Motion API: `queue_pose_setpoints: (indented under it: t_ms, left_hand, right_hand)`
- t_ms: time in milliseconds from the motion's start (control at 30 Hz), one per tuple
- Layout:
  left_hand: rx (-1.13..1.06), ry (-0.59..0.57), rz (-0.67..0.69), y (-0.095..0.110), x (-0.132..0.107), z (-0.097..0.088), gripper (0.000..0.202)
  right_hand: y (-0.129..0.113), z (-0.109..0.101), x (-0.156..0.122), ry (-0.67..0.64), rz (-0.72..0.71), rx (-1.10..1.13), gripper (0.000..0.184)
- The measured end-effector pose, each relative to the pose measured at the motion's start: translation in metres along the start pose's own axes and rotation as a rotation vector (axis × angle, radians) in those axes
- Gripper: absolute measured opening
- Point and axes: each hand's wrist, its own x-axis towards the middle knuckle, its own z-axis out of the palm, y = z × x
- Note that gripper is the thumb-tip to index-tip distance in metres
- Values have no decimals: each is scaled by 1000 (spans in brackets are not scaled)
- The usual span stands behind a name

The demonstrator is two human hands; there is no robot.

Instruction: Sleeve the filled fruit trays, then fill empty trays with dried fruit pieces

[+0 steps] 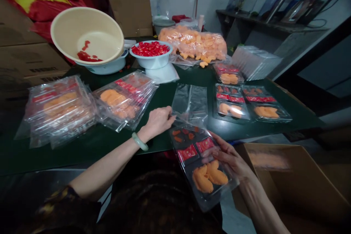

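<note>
My right hand grips the right side of a compartment tray, tilted over the table's front edge. Small reddish-brown pieces lie in its far compartments, two red packets in the middle, and puffy orange pieces in the near one. Clear film covers at least part of it. At the tray's far end, my left hand, wearing a pale green bangle, is closed in a pinch on the edge of a clear plastic bag. Another flat clear bag lies just beyond.
Bagged trays are stacked at left and centre-left. Unbagged filled trays sit at right. Behind stand a cream basin, a bowl of red packets, and a large bag of orange pieces. An open cardboard box is at lower right.
</note>
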Motion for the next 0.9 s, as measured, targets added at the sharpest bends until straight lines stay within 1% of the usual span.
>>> queue_pose_setpoints:
  t_ms: [33,67,167,233,267,333,367,500,567,667,800,900]
  left_hand:
    - [-71,-27,-70,0,0,1,18]
    - [-195,-59,-133,0,-1,1,21]
    - [-616,-145,-273,2,-4,0,19]
    - [-784,-197,-312,2,-7,-1,15]
    - [-815,-216,-305,2,-10,-1,14]
    - [-819,-235,-256,2,-14,-1,13]
    - [-786,-223,-215,2,-16,-1,12]
    - [-533,-112,-13,6,-22,-1,14]
    - [-468,-107,64,8,-23,-2,17]
    - [-457,-170,125,9,-22,-5,21]
    - [-505,-263,142,10,-19,-8,21]
    - [-521,-301,163,11,-19,-11,22]
  right_hand:
    - [2,1,-1,17,-6,16,73]
    - [4,2,-2,34,-11,32,74]
    - [10,6,-5,71,-20,76,77]
    - [13,10,-6,82,-36,116,78]
    - [14,11,-6,88,-44,137,78]
    - [16,13,-6,105,-55,166,78]
    - [17,13,-6,114,-54,171,78]
    - [18,14,-7,137,-50,170,81]
    - [17,13,-8,138,-53,153,84]
    - [14,12,-11,129,-59,136,89]
    - [12,12,-12,99,-77,145,92]
    - [14,12,-12,45,-85,173,91]
